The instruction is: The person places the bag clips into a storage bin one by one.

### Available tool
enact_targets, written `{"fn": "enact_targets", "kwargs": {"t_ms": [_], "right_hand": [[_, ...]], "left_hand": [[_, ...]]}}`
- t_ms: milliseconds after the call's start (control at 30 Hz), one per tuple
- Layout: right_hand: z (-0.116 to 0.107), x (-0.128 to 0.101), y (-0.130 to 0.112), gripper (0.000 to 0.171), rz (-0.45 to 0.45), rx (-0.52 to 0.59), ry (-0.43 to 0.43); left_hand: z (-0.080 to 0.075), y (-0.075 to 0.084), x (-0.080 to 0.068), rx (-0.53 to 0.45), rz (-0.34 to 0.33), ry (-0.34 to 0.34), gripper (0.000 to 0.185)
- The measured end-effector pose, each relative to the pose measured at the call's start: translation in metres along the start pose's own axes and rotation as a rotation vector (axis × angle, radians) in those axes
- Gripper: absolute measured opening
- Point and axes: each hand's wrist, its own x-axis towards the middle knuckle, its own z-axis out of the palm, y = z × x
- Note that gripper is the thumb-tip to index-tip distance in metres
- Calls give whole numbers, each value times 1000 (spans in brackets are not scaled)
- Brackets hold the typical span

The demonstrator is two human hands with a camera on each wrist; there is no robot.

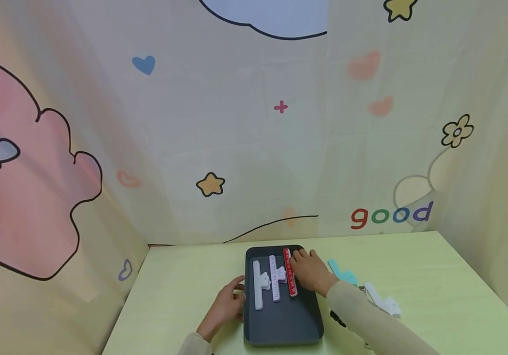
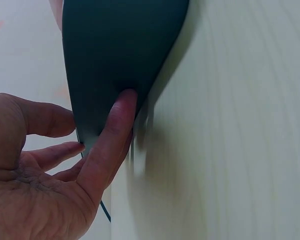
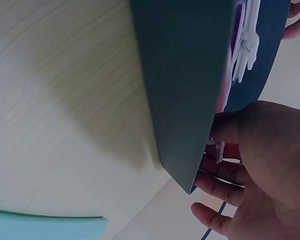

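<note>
A dark grey rectangular tray (image 1: pixel 285 323) holds three bag clips lying side by side: a white bag clip (image 1: pixel 258 286), a light purple bag clip (image 1: pixel 274 278) and a red bag clip (image 1: pixel 290 272). My left hand (image 1: pixel 228 301) is at the tray's left side. In the left wrist view its extended fingers (image 2: pixel 110 145) touch the outer wall. My right hand (image 1: pixel 310 271) reaches over the tray's right rim and pinches the red clip near its handle. The right wrist view shows its thumb and fingers around that clip, partly hidden by the tray wall.
Right of the tray, a turquoise clip (image 1: pixel 342 272) and another white clip (image 1: pixel 383 300) lie on the pale wooden table (image 1: pixel 183 276). My right sleeve (image 1: pixel 369 315) partly covers more items there. A printed curtain (image 1: pixel 254 123) hangs behind the table.
</note>
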Motion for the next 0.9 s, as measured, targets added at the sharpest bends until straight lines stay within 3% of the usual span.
{"fn": "enact_targets", "kwargs": {"t_ms": [900], "right_hand": [[4, 4, -8, 42, 19, -12, -74]], "left_hand": [[-1, -6, 4, 27, 20, 0, 57]]}}
